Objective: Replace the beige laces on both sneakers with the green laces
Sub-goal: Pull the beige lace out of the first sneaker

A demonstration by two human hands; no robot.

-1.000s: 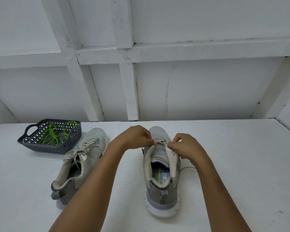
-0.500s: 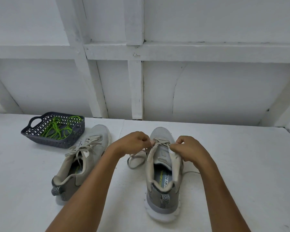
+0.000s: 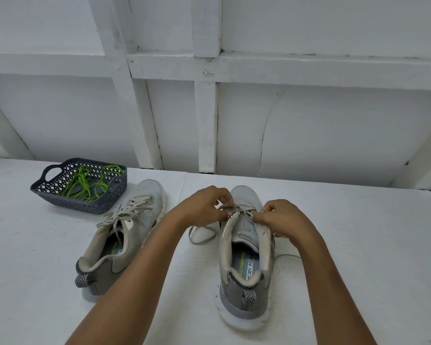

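Green laces (image 3: 85,188) lie tangled in the dark basket (image 3: 90,207) at the upper left of the frame, untouched. Just right of it, the laced sneaker (image 3: 135,227) has its beige lacing whole. At centre, the left hand (image 3: 204,207) has its grip clamped on the beige lace (image 3: 244,208) of the centre sneaker (image 3: 244,277). A slack loop of that lace now lies on the worktop (image 3: 358,245), where none lay a second ago. The right hand (image 3: 284,217) pinches the same lace at the crossings nearest the toe. Unlacing looks well along on one shoe, and no green is threaded yet.
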